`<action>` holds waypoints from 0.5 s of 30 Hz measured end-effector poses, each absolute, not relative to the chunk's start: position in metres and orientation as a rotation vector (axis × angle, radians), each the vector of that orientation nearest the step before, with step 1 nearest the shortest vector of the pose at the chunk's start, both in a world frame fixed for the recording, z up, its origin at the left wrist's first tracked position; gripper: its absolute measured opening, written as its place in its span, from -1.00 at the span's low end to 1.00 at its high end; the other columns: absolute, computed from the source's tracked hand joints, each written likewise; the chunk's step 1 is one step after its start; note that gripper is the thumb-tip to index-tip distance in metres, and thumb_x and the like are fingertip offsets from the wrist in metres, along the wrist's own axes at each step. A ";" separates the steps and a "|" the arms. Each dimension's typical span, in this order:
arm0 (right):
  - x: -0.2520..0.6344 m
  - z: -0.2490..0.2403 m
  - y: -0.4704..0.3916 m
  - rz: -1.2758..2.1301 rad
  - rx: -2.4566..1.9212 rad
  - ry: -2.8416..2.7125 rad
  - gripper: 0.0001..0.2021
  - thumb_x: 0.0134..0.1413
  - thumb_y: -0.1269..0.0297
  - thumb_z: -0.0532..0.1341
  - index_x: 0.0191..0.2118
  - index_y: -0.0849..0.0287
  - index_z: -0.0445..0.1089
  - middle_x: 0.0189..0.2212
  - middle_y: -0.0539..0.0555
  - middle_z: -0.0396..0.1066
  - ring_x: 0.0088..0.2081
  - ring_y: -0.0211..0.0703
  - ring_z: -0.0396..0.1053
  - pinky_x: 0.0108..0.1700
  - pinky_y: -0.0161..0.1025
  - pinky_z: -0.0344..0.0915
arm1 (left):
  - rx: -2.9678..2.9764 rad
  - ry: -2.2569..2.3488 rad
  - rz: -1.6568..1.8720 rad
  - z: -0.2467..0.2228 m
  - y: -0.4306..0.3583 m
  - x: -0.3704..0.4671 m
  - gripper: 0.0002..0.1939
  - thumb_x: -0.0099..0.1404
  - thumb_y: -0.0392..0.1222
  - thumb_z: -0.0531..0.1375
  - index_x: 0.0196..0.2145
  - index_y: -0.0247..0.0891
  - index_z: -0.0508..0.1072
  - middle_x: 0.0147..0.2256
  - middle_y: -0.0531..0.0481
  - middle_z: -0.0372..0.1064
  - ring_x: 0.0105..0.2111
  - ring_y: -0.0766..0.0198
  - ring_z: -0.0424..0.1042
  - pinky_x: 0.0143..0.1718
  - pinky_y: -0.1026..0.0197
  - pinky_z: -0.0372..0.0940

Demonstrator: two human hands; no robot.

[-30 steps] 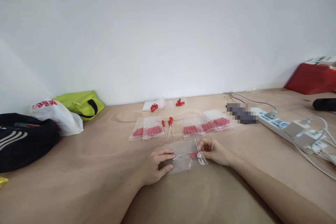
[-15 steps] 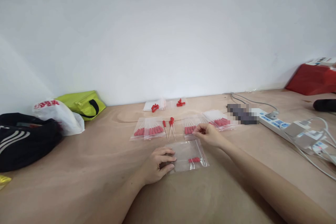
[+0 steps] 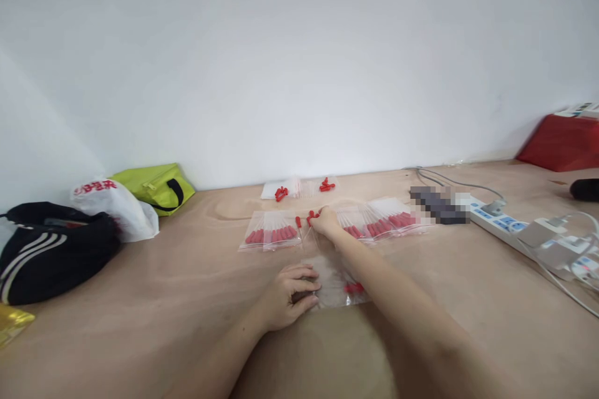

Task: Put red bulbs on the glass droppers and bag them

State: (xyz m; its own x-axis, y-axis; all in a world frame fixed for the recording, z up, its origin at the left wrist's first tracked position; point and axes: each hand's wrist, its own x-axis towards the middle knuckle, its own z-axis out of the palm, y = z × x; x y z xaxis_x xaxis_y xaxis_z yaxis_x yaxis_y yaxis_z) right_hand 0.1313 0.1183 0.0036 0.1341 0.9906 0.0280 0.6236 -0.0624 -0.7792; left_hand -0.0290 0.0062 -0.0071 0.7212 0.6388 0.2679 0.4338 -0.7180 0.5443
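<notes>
A clear zip bag (image 3: 332, 271) lies flat in front of me, with red-bulbed droppers (image 3: 353, 288) inside at its right end; my right forearm partly covers it. My left hand (image 3: 294, 296) rests on the bag's left edge, open, its thumb and fingers spread apart. Beyond the bag is a small group of loose droppers (image 3: 298, 223) with red bulbs and thin clear stems. My right hand (image 3: 326, 222) is among them, its fingers closed at a red bulb. The fingertips partly hide the dropper they pinch.
Filled dropper bags lie in a left pile (image 3: 269, 234) and a right pile (image 3: 390, 221). Small red bulbs (image 3: 281, 194) rest on bags by the wall. A power strip (image 3: 496, 219) with chargers and cables is at right, beside a dark blurred object (image 3: 437, 206). Bags, including a black one (image 3: 56, 255), stand left.
My right hand has moved left from beside the right pile of bags to the loose droppers, its forearm now crossing the open-lying bag. My left hand stays on the bag. The view has shifted slightly.
</notes>
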 end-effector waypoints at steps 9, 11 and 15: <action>0.141 0.003 0.120 0.703 -1.917 -1.523 -0.73 -0.16 0.27 0.22 -0.28 0.26 0.26 -0.26 0.25 0.38 -0.20 -0.03 0.34 -0.30 -0.27 0.22 | 2.506 0.821 0.616 -0.010 0.007 -0.026 -0.76 0.17 -0.15 0.13 -0.21 -0.20 0.48 -0.14 -0.11 0.39 -0.04 0.13 0.27 -0.01 0.02 0.16; 0.140 0.002 0.122 0.715 -1.917 -1.504 -0.76 -0.15 0.33 0.21 -0.28 0.28 0.25 -0.26 0.28 0.38 -0.21 -0.02 0.35 -0.30 -0.25 0.23 | 2.504 0.823 0.614 -0.010 0.007 -0.026 -0.76 0.17 -0.15 0.13 -0.21 -0.20 0.48 -0.15 -0.11 0.39 -0.05 0.13 0.27 -0.01 0.03 0.17; 0.141 0.001 0.126 0.766 -1.873 -1.441 -0.84 -0.10 0.40 0.16 -0.30 0.27 0.25 -0.35 0.26 0.39 -0.34 -0.06 0.38 -0.38 -0.25 0.24 | 2.496 0.827 0.613 -0.009 0.008 -0.027 -0.76 0.17 -0.14 0.13 -0.20 -0.19 0.47 -0.14 -0.10 0.39 -0.04 0.13 0.27 -0.01 0.03 0.16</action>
